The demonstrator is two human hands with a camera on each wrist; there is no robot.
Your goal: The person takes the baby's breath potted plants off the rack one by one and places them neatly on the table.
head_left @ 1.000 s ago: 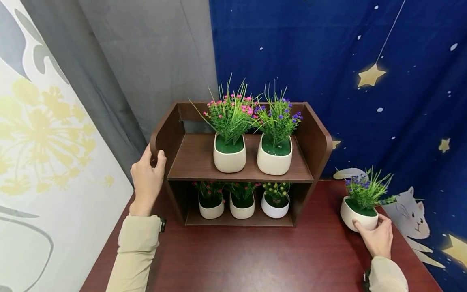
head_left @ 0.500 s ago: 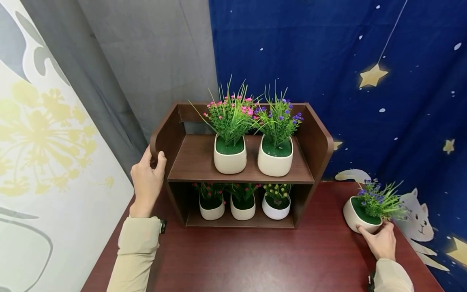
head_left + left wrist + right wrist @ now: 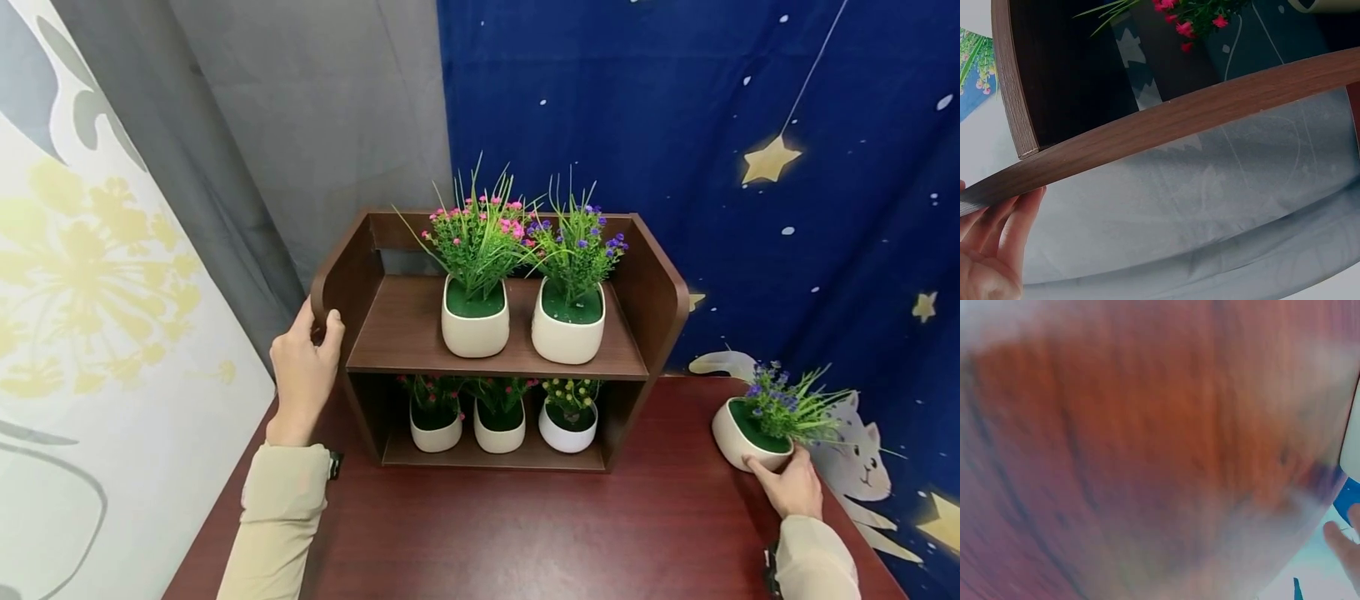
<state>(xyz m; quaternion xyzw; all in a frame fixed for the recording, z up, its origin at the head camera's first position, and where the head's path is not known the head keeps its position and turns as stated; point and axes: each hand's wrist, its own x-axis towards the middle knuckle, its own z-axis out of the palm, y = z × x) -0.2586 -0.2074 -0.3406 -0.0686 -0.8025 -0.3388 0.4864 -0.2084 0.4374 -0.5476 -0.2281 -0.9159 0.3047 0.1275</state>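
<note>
At the table's right side my right hand (image 3: 795,487) holds a cream pot with purple artificial flowers (image 3: 738,446), thumb on its front wall. The pot leans, its plant tipping right. My left hand (image 3: 302,375) grips the front edge of the left side panel of a dark brown two-tier shelf (image 3: 401,333); its fingers (image 3: 1013,231) lie along the panel's outer face in the left wrist view. On the upper tier stand a pink-flowered pot (image 3: 476,333) and a purple-flowered pot (image 3: 567,340). In the right wrist view, fingertips (image 3: 1335,534) show at the edge.
On the lower tier are two red-flowered pots, left (image 3: 435,437) and middle (image 3: 499,437), and a yellow-flowered pot (image 3: 567,435). The reddish table (image 3: 480,533) meets a blue star curtain (image 3: 675,100), a grey curtain (image 3: 322,108) and a patterned white panel (image 3: 112,350).
My right hand has shifted slightly right with the purple-flowered pot, whose plant has tipped further to the right. The left hand keeps its place on the shelf.
</note>
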